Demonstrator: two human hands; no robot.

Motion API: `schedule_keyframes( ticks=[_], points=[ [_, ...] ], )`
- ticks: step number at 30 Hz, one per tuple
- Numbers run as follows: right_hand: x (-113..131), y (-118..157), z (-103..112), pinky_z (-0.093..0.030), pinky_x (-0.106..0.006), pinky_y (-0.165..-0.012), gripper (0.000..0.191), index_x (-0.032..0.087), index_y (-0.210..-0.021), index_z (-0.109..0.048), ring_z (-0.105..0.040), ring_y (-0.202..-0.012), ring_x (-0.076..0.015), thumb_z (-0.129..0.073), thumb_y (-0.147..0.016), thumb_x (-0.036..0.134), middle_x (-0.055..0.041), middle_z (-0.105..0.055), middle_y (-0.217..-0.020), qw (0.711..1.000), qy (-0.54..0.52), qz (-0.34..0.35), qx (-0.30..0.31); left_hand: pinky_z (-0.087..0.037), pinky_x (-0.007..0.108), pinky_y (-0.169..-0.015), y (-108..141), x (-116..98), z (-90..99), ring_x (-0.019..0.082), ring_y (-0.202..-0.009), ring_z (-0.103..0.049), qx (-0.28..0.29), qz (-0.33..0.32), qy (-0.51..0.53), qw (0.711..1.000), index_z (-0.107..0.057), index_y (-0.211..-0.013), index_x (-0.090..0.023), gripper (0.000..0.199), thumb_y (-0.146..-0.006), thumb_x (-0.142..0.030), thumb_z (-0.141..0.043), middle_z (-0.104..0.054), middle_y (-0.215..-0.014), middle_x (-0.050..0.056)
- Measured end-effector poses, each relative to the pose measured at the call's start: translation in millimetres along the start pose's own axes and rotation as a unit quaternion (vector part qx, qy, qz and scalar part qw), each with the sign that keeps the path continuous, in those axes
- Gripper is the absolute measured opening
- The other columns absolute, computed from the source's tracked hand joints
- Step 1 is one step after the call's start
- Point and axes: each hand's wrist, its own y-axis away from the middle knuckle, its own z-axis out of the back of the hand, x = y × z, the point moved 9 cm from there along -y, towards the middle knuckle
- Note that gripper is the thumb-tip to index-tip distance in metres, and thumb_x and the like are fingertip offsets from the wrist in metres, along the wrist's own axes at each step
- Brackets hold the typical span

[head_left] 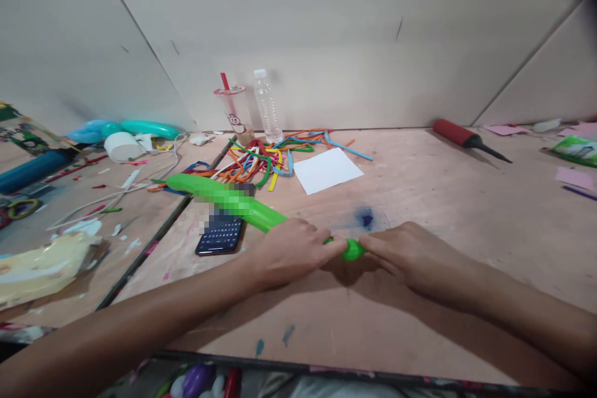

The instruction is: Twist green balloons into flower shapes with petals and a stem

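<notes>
A long green balloon (261, 214), inflated, stretches from the upper left down to both hands above the table. My left hand (298, 252) is wrapped round it near its right end, fingers closed. A small round green bubble of the balloon shows between the two hands. On its right side, my right hand (403, 255) pinches the balloon's end between thumb and fingers. The balloon's far left tip is thin and uninflated. Beneath the balloon lies a phone (220, 235) with a keyboard on its screen, partly covered.
A pile of uninflated balloons (261, 158) lies near a cup with a straw (236, 115), a plastic bottle (268, 106) and white paper (328, 170). A red hand pump (454, 134) rests at the back right. Left are a cable (175, 158) and a yellow packet (46, 264).
</notes>
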Motion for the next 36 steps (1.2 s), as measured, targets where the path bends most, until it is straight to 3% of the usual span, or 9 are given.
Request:
schedule_keyframes(
  ticks=[4, 8, 11, 14, 20, 24, 28, 30, 36],
  points=[
    [-14.0, -0.9, 10.3, -0.044, -0.033, -0.070, 0.027, 0.021, -0.112, -0.065, -0.070, -0.088, -0.0274, -0.055, -0.097, 0.041, -0.0079, -0.075, -0.103, 0.997, 0.063, -0.034, -0.020, -0.052, 0.035, -0.065, -1.3, 12.2, 3.5, 0.025, -0.081, -0.070, -0.021, 0.067, 0.002, 0.998, -0.053, -0.111, -0.019, 0.022, -0.097, -0.035, -0.058, -0.069, -0.091, 0.005],
    [-16.8, -0.3, 17.5, -0.045, -0.037, -0.073, 0.037, 0.021, -0.121, -0.062, -0.070, -0.093, -0.0298, -0.057, -0.095, 0.048, -0.0086, -0.075, -0.108, 0.994, 0.088, -0.039, -0.054, -0.053, 0.039, -0.072, 0.0, 16.9, 13.4, 0.027, -0.095, -0.066, -0.063, 0.111, -0.003, 0.992, -0.051, -0.118, -0.017, 0.036, -0.093, -0.040, -0.062, -0.067, -0.106, 0.008],
    [-8.3, -0.3, 13.3, -0.044, -0.036, -0.072, 0.036, 0.022, -0.120, -0.061, -0.070, -0.094, -0.0293, -0.056, -0.096, 0.049, -0.0077, -0.075, -0.109, 0.995, 0.071, -0.028, -0.056, -0.053, 0.040, -0.073, -0.3, 9.5, 15.6, 0.028, -0.096, -0.065, -0.067, 0.103, -0.006, 0.992, -0.048, -0.126, -0.016, 0.048, -0.092, -0.045, -0.064, -0.066, -0.110, 0.008],
    [-0.4, -1.5, 9.4, -0.043, -0.033, -0.070, 0.032, 0.023, -0.116, -0.061, -0.070, -0.093, -0.0270, -0.057, -0.096, 0.049, -0.0053, -0.075, -0.107, 0.997, 0.043, -0.019, -0.056, -0.052, 0.039, -0.069, -1.6, 0.6, 11.9, 0.026, -0.089, -0.067, -0.055, 0.077, -0.013, 0.995, -0.046, -0.127, -0.015, 0.038, -0.097, -0.036, -0.056, -0.068, -0.104, 0.007],
    [7.0, -3.7, 0.7, -0.037, -0.029, -0.064, 0.017, 0.023, -0.107, -0.065, -0.068, -0.080, -0.0202, -0.050, -0.101, 0.028, -0.0031, -0.075, -0.093, 0.996, 0.048, 0.027, -0.063, -0.049, 0.037, -0.061, -0.4, -9.6, 12.8, 0.021, -0.075, -0.066, -0.069, 0.019, -0.022, 0.997, -0.049, -0.117, -0.018, 0.017, -0.101, -0.023, -0.047, -0.067, -0.093, 0.002],
    [12.8, -4.0, -1.9, -0.034, -0.028, -0.060, 0.027, 0.020, -0.093, -0.066, -0.064, -0.068, -0.0167, -0.040, -0.101, 0.015, -0.0028, -0.073, -0.082, 0.997, 0.033, 0.041, -0.060, -0.047, 0.035, -0.060, 0.3, -14.8, 16.4, 0.019, -0.074, -0.064, -0.067, 0.004, -0.014, 0.998, -0.051, -0.112, -0.019, 0.012, -0.102, -0.021, -0.046, -0.067, -0.091, 0.002],
    [6.2, -3.2, 7.5, -0.039, -0.029, -0.067, 0.025, 0.020, -0.100, -0.065, -0.067, -0.079, -0.0209, -0.046, -0.102, 0.036, -0.0053, -0.074, -0.092, 0.998, 0.043, 0.001, -0.056, -0.047, 0.037, -0.067, 1.1, -1.2, 20.7, 0.022, -0.085, -0.064, -0.089, 0.061, -0.009, 0.994, -0.050, -0.114, -0.019, 0.017, -0.099, -0.025, -0.052, -0.067, -0.094, 0.004],
    [-6.0, -1.0, 16.6, -0.041, -0.031, -0.071, 0.033, 0.021, -0.109, -0.065, -0.068, -0.088, -0.0254, -0.052, -0.098, 0.049, -0.0079, -0.074, -0.100, 0.995, 0.065, -0.029, -0.070, -0.047, 0.037, -0.070, 3.2, 12.4, 20.2, 0.024, -0.092, -0.064, -0.096, 0.099, -0.015, 0.990, -0.049, -0.115, -0.019, 0.022, -0.096, -0.027, -0.056, -0.067, -0.100, 0.005],
    [-45.4, 5.3, 29.0, -0.040, -0.030, -0.064, 0.041, 0.024, -0.122, -0.063, -0.070, -0.080, -0.0261, -0.056, -0.093, 0.053, -0.0063, -0.077, -0.096, 0.987, 0.097, -0.099, -0.076, -0.045, 0.035, -0.071, 10.4, 49.0, 11.3, 0.025, -0.092, -0.066, -0.079, 0.185, -0.028, 0.979, -0.052, -0.109, -0.018, 0.026, -0.098, -0.042, -0.055, -0.068, -0.100, 0.007]
  ],
)
